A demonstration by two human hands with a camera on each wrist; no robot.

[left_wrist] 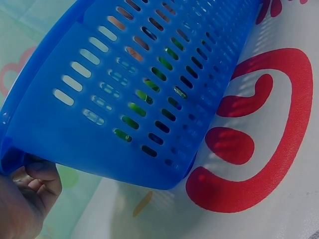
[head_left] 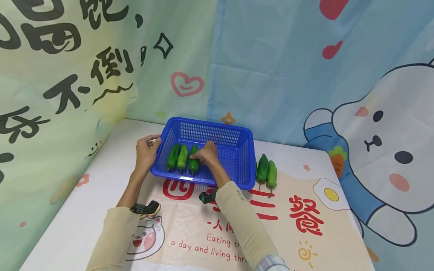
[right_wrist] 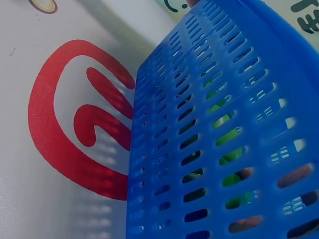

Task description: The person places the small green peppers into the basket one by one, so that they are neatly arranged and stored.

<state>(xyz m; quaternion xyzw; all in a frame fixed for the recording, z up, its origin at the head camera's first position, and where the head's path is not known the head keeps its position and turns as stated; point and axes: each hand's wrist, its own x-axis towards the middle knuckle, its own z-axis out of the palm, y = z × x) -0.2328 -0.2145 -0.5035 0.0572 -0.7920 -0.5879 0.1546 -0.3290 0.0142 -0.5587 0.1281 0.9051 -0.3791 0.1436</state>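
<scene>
Beige sleeves point(head_left: 242, 222) foremost; left hand point(head_left: 146, 153) pinches slotted blue basket point(head_left: 226, 162), right hand point(head_left: 207, 153) grips pepper point(head_left: 193, 165) (glossy, green).

“餐” point(head_left: 306, 215), “Eating” point(head_left: 217, 238) on tablecloth point(head_left: 190, 222); “不倒” point(head_left: 110, 64) on backdrop point(head_left: 27, 81)

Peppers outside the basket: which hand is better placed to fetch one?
Likely the right hand: though at a pepper inside, it's nearer the outside peppers, right of the basket; the left hand holds its left end.

The left wrist view cuts the bare left hand point(left_wrist: 26, 203) at eight o'clock; slotted blue plastic basket point(left_wrist: 75, 137) mostly hides long green peppers point(left_wrist: 138, 109).
</scene>
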